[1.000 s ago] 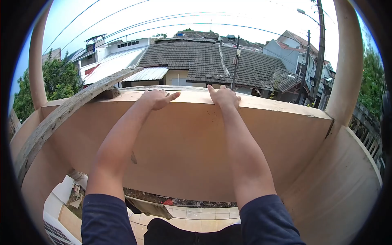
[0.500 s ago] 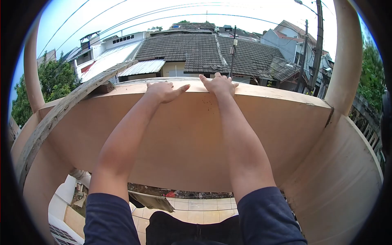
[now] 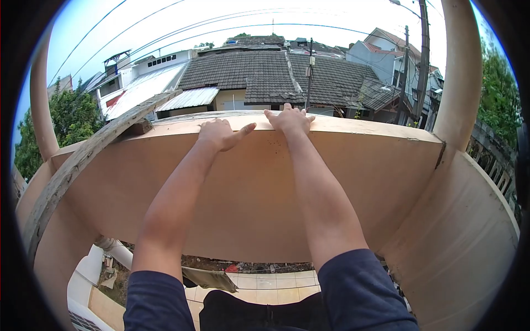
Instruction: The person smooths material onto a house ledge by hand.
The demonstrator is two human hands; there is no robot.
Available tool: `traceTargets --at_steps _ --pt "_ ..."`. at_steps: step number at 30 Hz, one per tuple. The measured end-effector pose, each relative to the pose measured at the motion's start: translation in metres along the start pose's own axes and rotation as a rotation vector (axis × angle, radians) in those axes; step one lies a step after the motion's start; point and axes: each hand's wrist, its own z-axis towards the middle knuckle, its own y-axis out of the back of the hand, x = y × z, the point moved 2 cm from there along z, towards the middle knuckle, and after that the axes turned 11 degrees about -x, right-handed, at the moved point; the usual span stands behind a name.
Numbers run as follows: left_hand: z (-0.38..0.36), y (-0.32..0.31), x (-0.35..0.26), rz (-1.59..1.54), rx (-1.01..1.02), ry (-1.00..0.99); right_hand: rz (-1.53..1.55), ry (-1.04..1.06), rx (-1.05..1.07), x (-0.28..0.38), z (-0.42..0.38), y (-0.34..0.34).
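Both arms reach forward to the top edge of a peach-coloured wall (image 3: pixel 243 193). My left hand (image 3: pixel 223 134) rests on that edge left of the middle, its thumb stretched out to the right and its fingers over the top. My right hand (image 3: pixel 289 119) lies on the same ledge a little further right, fingers spread and thumb pointing left. A small gap separates the two hands, and neither holds an object. Small dark specks mark the wall just below my right hand.
A long wooden plank (image 3: pixel 83 157) leans over the wall at the left, beside a small wood block (image 3: pixel 139 127). Round pillars (image 3: pixel 461 77) stand at both sides. Far below are a tiled floor (image 3: pixel 265 287) and a hanging cloth (image 3: pixel 210 279). Tiled roofs (image 3: pixel 237 69) and wires lie beyond.
The view has shifted slightly, so the wall edge and roofs sit a little lower and further left. Both hands remain on the ledge.
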Motion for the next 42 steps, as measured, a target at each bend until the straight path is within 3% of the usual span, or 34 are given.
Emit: traceTargets --at_steps 2,4,6,7,8,10,11,12,15,18,20,22,26,29,30,32,34,37,42 --pt "-0.007 -0.015 -0.005 0.010 -0.027 -0.080 0.009 0.015 -0.006 0.000 0.002 0.001" --pt "-0.019 -0.021 -0.007 -0.083 -0.311 -0.250 0.058 0.049 0.084 -0.001 0.005 0.000" --pt "-0.006 -0.010 0.016 -0.202 -0.108 -0.064 0.026 0.097 0.006 -0.004 0.002 -0.007" --pt "-0.004 -0.015 0.017 -0.170 -0.266 -0.016 -0.025 0.098 0.026 -0.002 0.001 -0.004" --pt "0.006 -0.018 0.015 -0.180 -0.268 -0.016 -0.035 0.099 0.022 -0.003 -0.001 0.000" --pt "0.001 0.013 -0.003 -0.073 0.158 0.105 -0.098 0.083 0.004 -0.001 -0.007 0.006" --pt "-0.005 0.022 -0.010 -0.091 0.229 0.069 -0.097 0.075 0.026 0.000 -0.010 0.011" --pt "-0.005 0.015 -0.014 -0.093 0.222 0.077 -0.096 0.085 0.021 0.001 -0.009 0.010" --pt "-0.027 -0.006 -0.029 -0.054 -0.176 -0.193 -0.011 0.074 0.097 0.001 -0.004 0.006" --pt "-0.019 -0.014 0.005 -0.151 -0.171 -0.259 -0.010 0.117 0.066 0.000 -0.001 0.001" --pt "-0.006 0.002 0.020 -0.140 0.033 -0.059 -0.030 0.116 0.076 0.001 -0.001 0.001" --pt "0.004 0.007 0.022 -0.157 0.106 0.010 -0.039 0.107 0.095 0.001 -0.002 0.003" --pt "-0.012 0.015 -0.002 -0.083 0.176 -0.063 0.015 0.134 0.159 0.003 -0.003 0.006" --pt "-0.018 -0.008 -0.003 -0.190 -0.153 -0.363 0.047 0.225 0.196 0.001 -0.003 0.006" --pt "-0.012 -0.005 0.006 -0.184 -0.143 -0.376 0.054 0.209 0.201 -0.001 -0.002 0.003" --pt "0.003 0.001 0.023 -0.312 0.080 -0.152 0.107 0.234 0.037 -0.003 0.000 -0.003" --pt "0.005 0.002 0.023 -0.274 0.088 -0.098 0.065 0.232 0.053 -0.004 0.002 -0.006" --pt "0.000 -0.007 0.012 -0.057 -0.085 -0.134 0.067 0.207 0.105 -0.001 0.008 -0.005" --pt "-0.012 -0.019 0.021 -0.209 -0.273 -0.331 0.113 0.182 0.096 0.000 0.011 -0.007"
